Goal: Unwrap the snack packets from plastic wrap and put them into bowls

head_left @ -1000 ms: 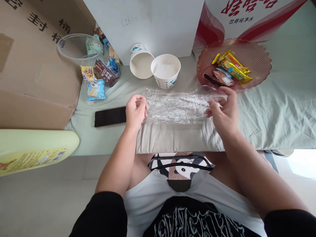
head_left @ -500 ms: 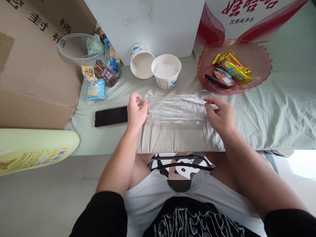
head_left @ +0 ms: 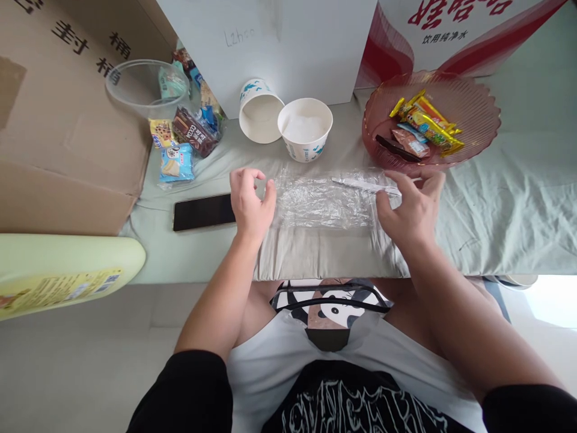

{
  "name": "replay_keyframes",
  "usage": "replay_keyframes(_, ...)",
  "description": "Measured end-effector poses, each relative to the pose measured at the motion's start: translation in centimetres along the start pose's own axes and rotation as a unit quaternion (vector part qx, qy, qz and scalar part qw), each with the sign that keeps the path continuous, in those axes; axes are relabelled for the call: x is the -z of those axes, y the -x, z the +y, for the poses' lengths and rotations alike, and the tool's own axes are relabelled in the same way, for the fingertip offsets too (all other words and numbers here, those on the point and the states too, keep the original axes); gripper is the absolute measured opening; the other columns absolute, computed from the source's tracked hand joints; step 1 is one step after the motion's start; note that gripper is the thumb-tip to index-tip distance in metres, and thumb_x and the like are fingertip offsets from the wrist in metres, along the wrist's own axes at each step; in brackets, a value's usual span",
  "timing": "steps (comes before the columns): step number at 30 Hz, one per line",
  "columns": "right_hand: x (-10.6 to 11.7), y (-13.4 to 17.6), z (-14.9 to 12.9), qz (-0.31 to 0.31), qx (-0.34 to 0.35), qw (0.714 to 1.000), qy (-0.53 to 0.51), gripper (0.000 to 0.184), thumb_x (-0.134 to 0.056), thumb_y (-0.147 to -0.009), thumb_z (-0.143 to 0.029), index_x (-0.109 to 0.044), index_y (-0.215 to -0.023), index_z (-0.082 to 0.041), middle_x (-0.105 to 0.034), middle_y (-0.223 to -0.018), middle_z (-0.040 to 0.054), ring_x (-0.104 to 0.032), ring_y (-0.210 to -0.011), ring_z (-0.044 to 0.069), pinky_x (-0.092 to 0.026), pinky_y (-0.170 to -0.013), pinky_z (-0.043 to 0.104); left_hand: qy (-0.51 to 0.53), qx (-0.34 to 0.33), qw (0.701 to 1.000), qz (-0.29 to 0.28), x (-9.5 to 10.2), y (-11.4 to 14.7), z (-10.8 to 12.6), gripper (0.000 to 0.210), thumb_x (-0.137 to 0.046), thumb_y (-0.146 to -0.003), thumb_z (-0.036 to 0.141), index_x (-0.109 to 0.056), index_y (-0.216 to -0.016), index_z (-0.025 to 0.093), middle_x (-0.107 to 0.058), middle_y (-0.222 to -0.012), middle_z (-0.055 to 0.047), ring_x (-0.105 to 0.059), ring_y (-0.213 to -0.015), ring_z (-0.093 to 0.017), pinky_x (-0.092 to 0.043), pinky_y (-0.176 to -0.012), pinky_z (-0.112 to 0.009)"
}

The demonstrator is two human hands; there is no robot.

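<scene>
My left hand (head_left: pixel 252 205) is half open and empty, beside the left end of the clear plastic wrap (head_left: pixel 315 205), which lies flat on the cloth-covered worktop (head_left: pixel 478 231). My right hand (head_left: pixel 412 207), thumb and fingers parted, holds nothing at the other end, by a white strip (head_left: pixel 356 184). The phone (head_left: pixel 202 213) is partly behind my left; paper cups (head_left: pixel 305 149) and the pink bowl (head_left: pixel 480 129) crowd the far side.
</scene>
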State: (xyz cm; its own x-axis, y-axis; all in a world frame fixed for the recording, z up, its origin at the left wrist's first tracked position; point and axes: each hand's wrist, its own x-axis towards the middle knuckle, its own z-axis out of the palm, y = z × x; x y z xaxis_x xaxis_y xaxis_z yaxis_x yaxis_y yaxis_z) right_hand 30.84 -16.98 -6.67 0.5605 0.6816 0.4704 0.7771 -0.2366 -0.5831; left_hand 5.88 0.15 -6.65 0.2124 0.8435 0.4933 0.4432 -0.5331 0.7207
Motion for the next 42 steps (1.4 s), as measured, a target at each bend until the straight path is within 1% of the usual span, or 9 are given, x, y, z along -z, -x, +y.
replay_keyframes(5,-0.2,0.5,-1.1,-0.045,0.113,0.992,-0.037,0.032,-0.061,-0.09,-0.023,-0.073,-0.119,-0.026,-0.064,-0.124,0.0142,-0.062,-0.117,0.036,-0.049,-0.103,0.058,-0.025,-0.095,0.99,-0.105,-0.8,1.1,1.8,0.01,-0.063,-0.089,0.015,-0.061,-0.095,0.023,-0.065,-0.104,-0.007,-0.064,-0.103,-0.023,-0.052,-0.097,-0.039)
replay_keyframes(9,-1.8,2.2,-2.7,-0.18,0.202,0.963,-0.017,0.037,-0.051,-0.097,-0.022,-0.069,-0.129,-0.021,-0.073,-0.129,0.0131,-0.061,-0.131,0.033,-0.047,-0.111,0.053,-0.057,-0.153,0.958,-0.237,-1.9,2.3,3.3,0.028,-0.05,-0.097,0.011,-0.065,-0.119,0.02,-0.07,-0.131,-0.011,-0.063,-0.131,-0.026,-0.05,-0.115,-0.044)
replay_keyframes(14,-2.4,3.3,-3.9,-0.291,0.201,0.931,0.093,0.048,-0.05,-0.1,-0.029,-0.06,-0.146,-0.017,-0.057,-0.156,0.0138,-0.047,-0.148,0.036,-0.039,-0.12,0.055,-0.142,-0.139,0.918,-0.342,-2.3,2.8,4.1,0.05,-0.047,-0.094,0.005,-0.059,-0.141,0.017,-0.059,-0.155,-0.013,-0.047,-0.153,-0.029,-0.04,-0.128,-0.051)
replay_keyframes(25,-0.4,2.6,-5.3,-0.296,0.154,0.933,0.135,0.028,-0.055,-0.099,-0.031,-0.075,-0.114,-0.02,-0.075,-0.129,0.0089,-0.066,-0.115,0.032,-0.049,-0.088,0.044,-0.138,-0.069,0.924,-0.349,-1.5,1.2,2.1,0.06,-0.048,-0.083,-0.003,-0.061,-0.139,0.015,-0.056,-0.157,-0.012,-0.05,-0.15,-0.027,-0.041,-0.128,-0.046)
replay_keyframes(29,0.2,2.2,-5.4,-0.298,0.11,0.938,0.14,0.031,-0.05,-0.101,-0.034,-0.077,-0.099,-0.02,-0.08,-0.106,0.0085,-0.07,-0.1,0.03,-0.046,-0.078,0.039,-0.143,-0.089,0.938,-0.302,-1.4,1.1,3.0,0.049,-0.047,-0.083,-0.003,-0.07,-0.12,0.018,-0.067,-0.138,-0.01,-0.062,-0.132,-0.026,-0.051,-0.114,-0.043)
replay_keyframes(32,0.4,2.1,-5.2,-0.301,0.052,0.941,0.143,0.031,-0.05,-0.099,-0.037,-0.077,-0.1,-0.021,-0.08,-0.089,0.0065,-0.071,-0.084,0.027,-0.038,-0.064,0.035,-0.202,-0.083,0.938,-0.268,-1.5,1.7,4.5,0.028,-0.052,-0.09,0.006,-0.072,-0.105,0.02,-0.072,-0.114,-0.011,-0.067,-0.112,-0.028,-0.054,-0.1,-0.044)
replay_keyframes(35,0.6,2.2,-5.0,-0.328,0.01,0.938,0.114,0.032,-0.052,-0.096,-0.039,-0.077,-0.109,-0.024,-0.078,-0.076,0.0029,-0.067,-0.065,0.023,-0.032,-0.059,0.033,-0.242,-0.064,0.916,-0.313,-1.5,2.4,5.7,0.019,-0.056,-0.095,0.02,-0.073,-0.104,0.019,-0.07,-0.104,-0.011,-0.067,-0.104,-0.03,-0.054,-0.091,-0.045)
replay_keyframes(38,0.8,2.3,-4.8,-0.342,-0.001,0.939,0.039,0.032,-0.051,-0.094,-0.037,-0.078,-0.106,-0.025,-0.073,-0.067,0.0003,-0.063,-0.058,0.02,-0.036,-0.06,0.032,-0.25,-0.049,0.898,-0.358,-1.3,2.8,6.1,0.024,-0.057,-0.095,0.021,-0.072,-0.113,0.02,-0.07,-0.111,-0.011,-0.066,-0.11,-0.031,-0.052,-0.092,-0.046)
replay_keyframes(42,0.7,2.0,-4.4,-0.266,-0.012,0.964,-0.02,0.029,-0.05,-0.094,-0.037,-0.075,-0.098,-0.023,-0.075,-0.079,0.0034,-0.067,-0.069,0.02,-0.045,-0.067,0.033,-0.241,-0.047,0.894,-0.375,-0.9,2.6,5.8,0.035,-0.058,-0.091,0.015,-0.071,-0.123,0.023,-0.069,-0.126,-0.01,-0.062,-0.121,-0.032,-0.049,-0.101,-0.049)
